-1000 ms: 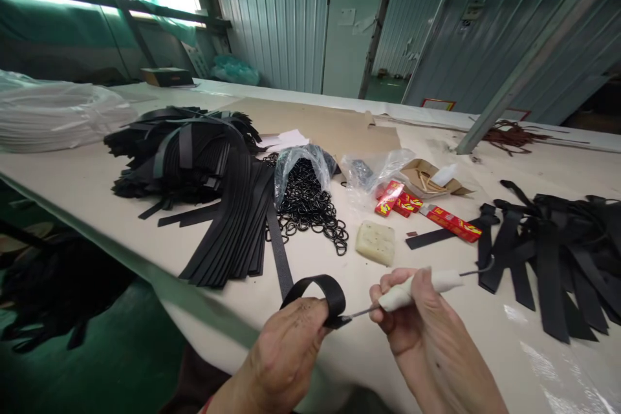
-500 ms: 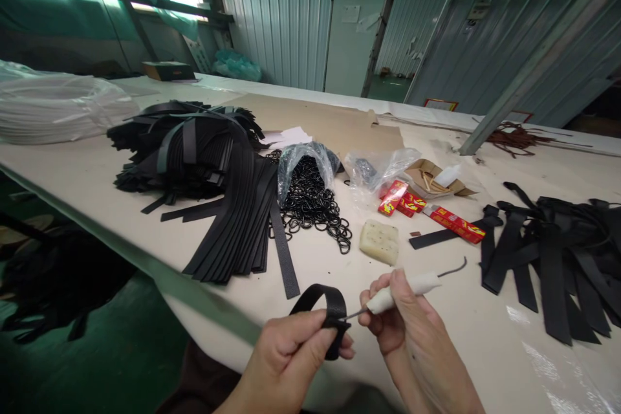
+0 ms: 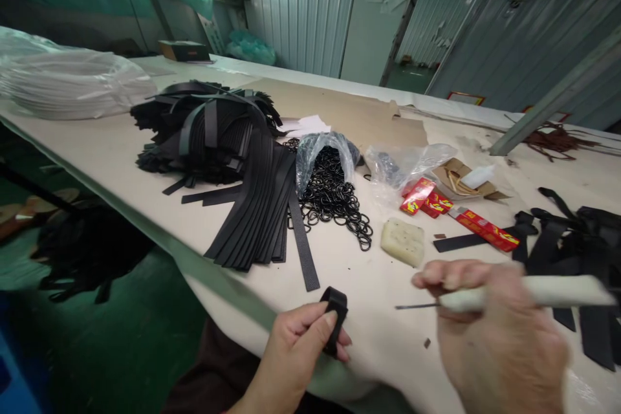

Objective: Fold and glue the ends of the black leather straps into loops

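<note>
At the table's near edge, my left hand (image 3: pixel 303 339) pinches a looped black strap (image 3: pixel 334 304) between thumb and fingers. My right hand (image 3: pixel 495 323), blurred by motion, is wrapped round a white-handled awl (image 3: pixel 466 299) whose thin dark tip points left, apart from the strap. Beyond my hands lies a yellowish wax-like block (image 3: pixel 402 242). Black metal rings (image 3: pixel 332 187) spill from a clear plastic bag. A fan of flat black straps (image 3: pixel 255 207) lies left of the rings.
More black straps (image 3: pixel 592 259) lie at the right. Red-and-yellow boxes (image 3: pixel 488 229) sit near an open carton (image 3: pixel 453 180). A white coil (image 3: pixel 72 84) rests at the far left. A slanted metal post (image 3: pixel 548 103) stands at the back right.
My right hand has moved right with the awl, whose tip has come away from the strap. The strap's loop looks smaller in my left hand. The view has shifted.
</note>
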`<state>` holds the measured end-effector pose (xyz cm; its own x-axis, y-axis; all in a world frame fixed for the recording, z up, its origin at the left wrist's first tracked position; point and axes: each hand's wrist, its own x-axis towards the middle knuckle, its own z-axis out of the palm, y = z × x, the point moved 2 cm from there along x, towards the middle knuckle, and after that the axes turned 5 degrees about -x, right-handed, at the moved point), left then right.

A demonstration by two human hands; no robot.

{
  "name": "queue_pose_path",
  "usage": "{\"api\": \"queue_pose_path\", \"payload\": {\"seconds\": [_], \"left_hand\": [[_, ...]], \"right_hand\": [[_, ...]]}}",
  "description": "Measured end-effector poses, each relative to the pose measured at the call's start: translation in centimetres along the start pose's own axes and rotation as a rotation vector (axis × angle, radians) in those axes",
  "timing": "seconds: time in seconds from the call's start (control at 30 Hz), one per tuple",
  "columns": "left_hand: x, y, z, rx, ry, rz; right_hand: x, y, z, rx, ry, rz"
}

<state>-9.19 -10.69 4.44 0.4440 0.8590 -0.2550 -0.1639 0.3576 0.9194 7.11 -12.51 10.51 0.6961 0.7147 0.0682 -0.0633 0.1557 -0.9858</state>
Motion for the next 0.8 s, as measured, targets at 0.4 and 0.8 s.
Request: {"api": "queue_pose_path", "payload": {"seconds": [0.4, 0.8], "left_hand": [[-1.2, 0.5, 0.7, -0.124, -0.047, 0.047], [-2.0, 0.4, 0.0, 0.125, -0.114, 0.03]], "right_hand": [[-4.5, 4.7, 1.3, -0.287, -0.555, 0.542], [-5.4, 4.5, 0.7, -0.408, -0.489, 0.435]]}}
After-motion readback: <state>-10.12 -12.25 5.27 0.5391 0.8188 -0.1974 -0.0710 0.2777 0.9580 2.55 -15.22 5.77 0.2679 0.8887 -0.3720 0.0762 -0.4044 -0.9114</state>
